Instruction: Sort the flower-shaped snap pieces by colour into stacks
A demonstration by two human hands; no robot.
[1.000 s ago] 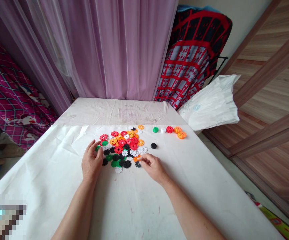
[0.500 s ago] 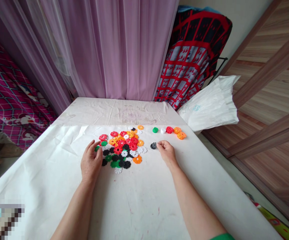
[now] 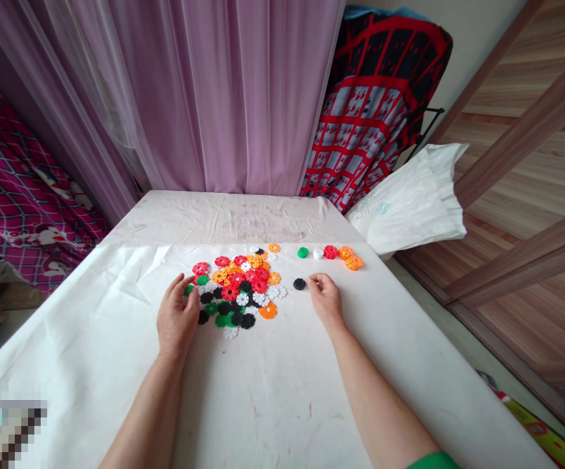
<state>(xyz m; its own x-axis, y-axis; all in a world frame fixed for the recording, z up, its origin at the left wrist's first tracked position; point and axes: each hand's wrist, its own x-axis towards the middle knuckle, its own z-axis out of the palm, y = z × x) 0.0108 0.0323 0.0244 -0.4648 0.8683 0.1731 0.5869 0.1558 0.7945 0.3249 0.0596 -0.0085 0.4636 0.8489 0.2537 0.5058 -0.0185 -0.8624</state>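
A pile of notched plastic flower discs [image 3: 236,280] in red, orange, white, green and black lies on the white-covered table. At its left edge rests my left hand [image 3: 177,312], fingers apart and holding nothing, close to a green disc [image 3: 202,280]. To the right of the pile a black disc [image 3: 299,284] lies flat by itself. My right hand [image 3: 326,296] is just right of it, fingers bent with a small gap between them and the disc. Behind that hand sit a green disc [image 3: 302,252], a white one [image 3: 318,253], a red one [image 3: 330,251] and orange ones [image 3: 354,262].
The white tablecloth [image 3: 262,404] covers the table. A white bag [image 3: 409,202] stands at the table's right edge. Purple curtains [image 3: 223,98] hang behind, and a red-and-black patterned cloth [image 3: 360,124] drapes at the back right. A pixelated object [image 3: 3,430] shows at lower left.
My right hand has let go of the black disc, which has gone from tilted to flat on the table. My left hand has stayed in place.
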